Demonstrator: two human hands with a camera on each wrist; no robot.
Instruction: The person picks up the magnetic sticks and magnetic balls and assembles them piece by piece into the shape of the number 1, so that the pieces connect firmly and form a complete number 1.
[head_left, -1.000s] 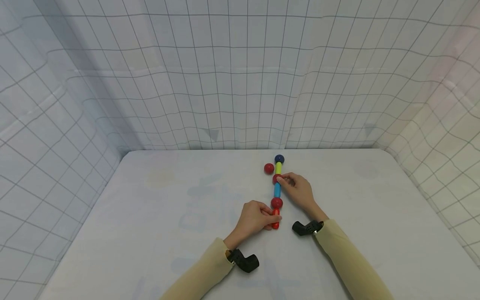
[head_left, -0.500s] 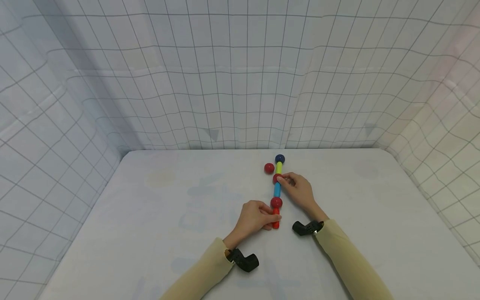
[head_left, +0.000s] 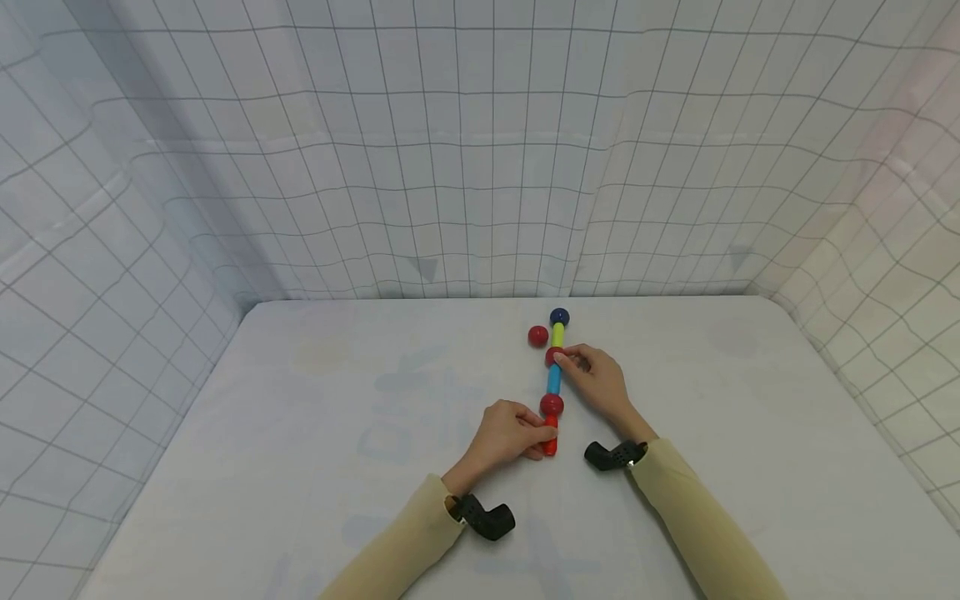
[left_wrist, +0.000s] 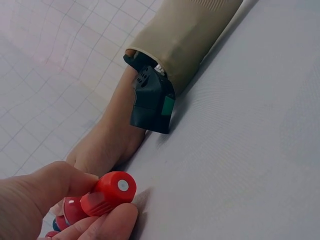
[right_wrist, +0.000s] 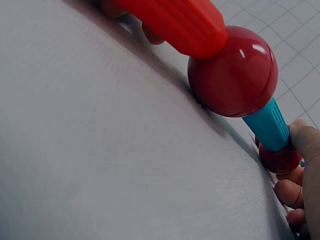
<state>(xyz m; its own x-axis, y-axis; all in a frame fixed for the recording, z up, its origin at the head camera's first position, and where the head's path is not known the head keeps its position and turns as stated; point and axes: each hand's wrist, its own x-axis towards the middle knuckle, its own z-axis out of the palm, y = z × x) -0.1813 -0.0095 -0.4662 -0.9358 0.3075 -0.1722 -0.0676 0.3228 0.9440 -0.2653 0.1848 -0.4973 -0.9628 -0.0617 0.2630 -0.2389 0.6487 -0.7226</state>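
Observation:
A straight chain of building sticks and balls lies on the white table. My left hand [head_left: 504, 433] pinches the red stick [head_left: 551, 448] at its near end between thumb and fingers; a pale round disc shows on that stick's free end in the left wrist view. Joined beyond it are a red ball [head_left: 551, 405] and a blue stick [head_left: 554, 381]. Thumb and fingers of my right hand [head_left: 602, 383] pinch the second red ball [head_left: 551, 356]. Farther on come a yellow-green stick [head_left: 557, 335] and a dark blue ball [head_left: 559, 317].
One loose red ball [head_left: 537, 336] rests just left of the chain's far part. The white table [head_left: 360, 467] ends at the back and sides against white, grid-lined curtains [head_left: 480, 150]. Each wrist carries a black camera, such as the left camera [head_left: 489, 520].
My left hand has shifted slightly left, and the red stick and near red ball have swung a little left with it. The right hand keeps its place on the second red ball.

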